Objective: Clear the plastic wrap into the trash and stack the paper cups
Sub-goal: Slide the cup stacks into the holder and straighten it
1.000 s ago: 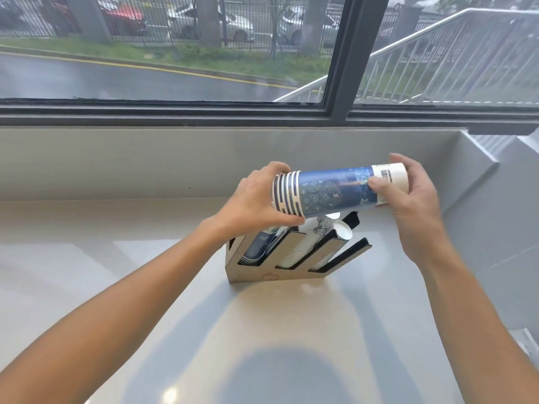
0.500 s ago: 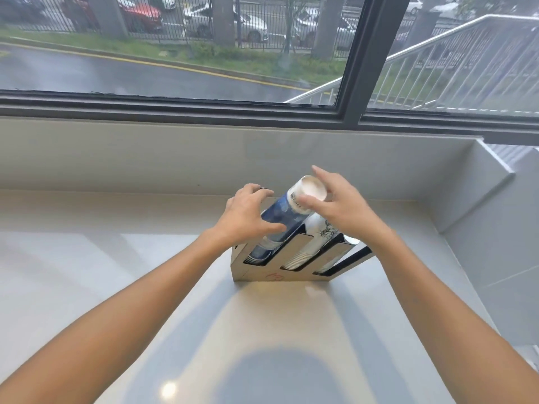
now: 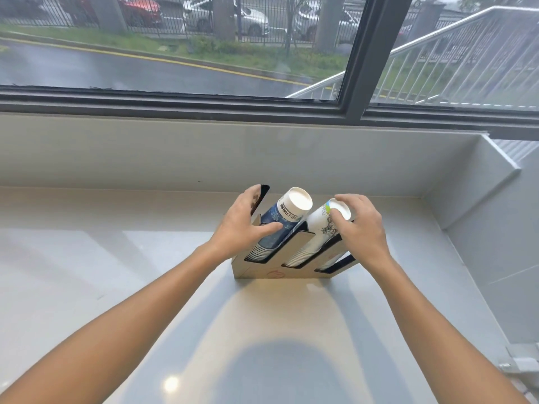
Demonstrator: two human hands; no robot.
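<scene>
A cardboard cup holder (image 3: 291, 272) with slanted slots stands on the counter near the back wall. A stack of blue patterned paper cups (image 3: 281, 225) leans in its left slot, white base up. A stack of white printed cups (image 3: 320, 231) leans in the middle slot. My left hand (image 3: 245, 225) is spread beside the blue stack, thumb lying across it and fingers over the holder's black left wall. My right hand (image 3: 360, 225) hovers at the top of the white stack, thumb and fingertips touching its upper end. No plastic wrap or trash bin is in sight.
The pale counter (image 3: 116, 287) runs left and toward me. A low grey wall (image 3: 175, 153) under the window closes the back, and a raised ledge (image 3: 481, 185) bounds the right side. A third slot (image 3: 335, 263) at the holder's right also holds cups.
The blue stack, held level in both hands a second ago, was tipped into the holder's left slot. My right hand left its top and moved right onto the white stack.
</scene>
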